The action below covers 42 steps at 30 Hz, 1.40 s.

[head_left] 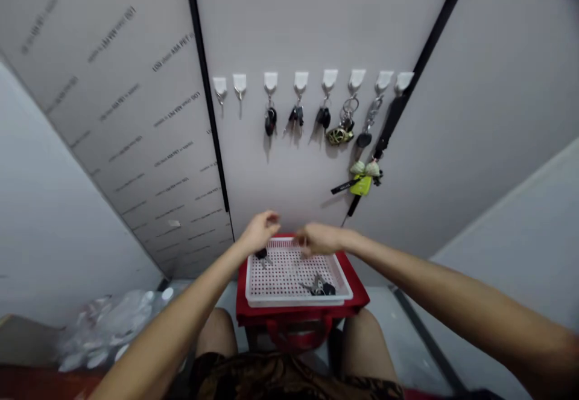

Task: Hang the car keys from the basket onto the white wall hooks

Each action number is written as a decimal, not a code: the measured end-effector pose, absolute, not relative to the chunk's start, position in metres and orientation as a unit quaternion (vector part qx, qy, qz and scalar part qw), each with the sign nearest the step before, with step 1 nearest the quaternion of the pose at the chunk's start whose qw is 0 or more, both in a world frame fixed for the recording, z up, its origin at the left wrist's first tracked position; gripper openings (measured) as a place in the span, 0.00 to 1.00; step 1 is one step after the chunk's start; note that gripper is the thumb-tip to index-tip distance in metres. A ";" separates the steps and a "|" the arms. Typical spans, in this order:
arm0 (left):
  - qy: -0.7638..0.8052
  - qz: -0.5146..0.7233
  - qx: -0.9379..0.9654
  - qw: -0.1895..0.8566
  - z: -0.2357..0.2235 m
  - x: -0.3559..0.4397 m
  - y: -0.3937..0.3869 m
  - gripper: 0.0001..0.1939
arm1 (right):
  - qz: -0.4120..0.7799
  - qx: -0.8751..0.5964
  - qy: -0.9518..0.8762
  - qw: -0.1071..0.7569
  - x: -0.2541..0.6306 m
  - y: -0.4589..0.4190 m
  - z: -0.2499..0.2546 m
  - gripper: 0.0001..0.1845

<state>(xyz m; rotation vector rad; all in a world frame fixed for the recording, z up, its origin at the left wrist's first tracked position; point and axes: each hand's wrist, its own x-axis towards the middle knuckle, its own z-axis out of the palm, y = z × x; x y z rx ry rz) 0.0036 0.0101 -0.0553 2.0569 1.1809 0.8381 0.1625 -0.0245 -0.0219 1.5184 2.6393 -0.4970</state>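
While the left hand (261, 231) hovers near eleven o'clock of the white basket (296, 301), its thumb and fingers apart, the right hand (316, 239) is at one o'clock (too blurred to tell whether it grips anything). Dark-headed keys (261, 254) lie inside at ten o'clock, near the left hand, and a second bunch (320, 286) rests at four o'clock; beyond twelve o'clock, other keys (270, 121) dangle from white hooks (301, 80) on the wall (289, 174).

A dark strip (210, 86) divides the grey wall (298, 20) from a lettered panel (122, 80) above pale floor (400, 333).
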 end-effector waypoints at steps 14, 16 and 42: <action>0.418 0.123 0.821 0.369 -0.131 0.033 -0.038 0.15 | -0.196 0.528 0.826 -0.026 0.189 -0.055 -0.099 0.09; 0.428 0.144 0.798 0.400 -0.134 0.032 -0.036 0.18 | -0.246 0.555 0.788 -0.102 0.185 -0.050 -0.100 0.07; 0.453 0.422 0.648 0.444 -0.060 -0.002 -0.008 0.04 | -0.321 0.470 0.744 -0.349 0.136 -0.028 -0.052 0.09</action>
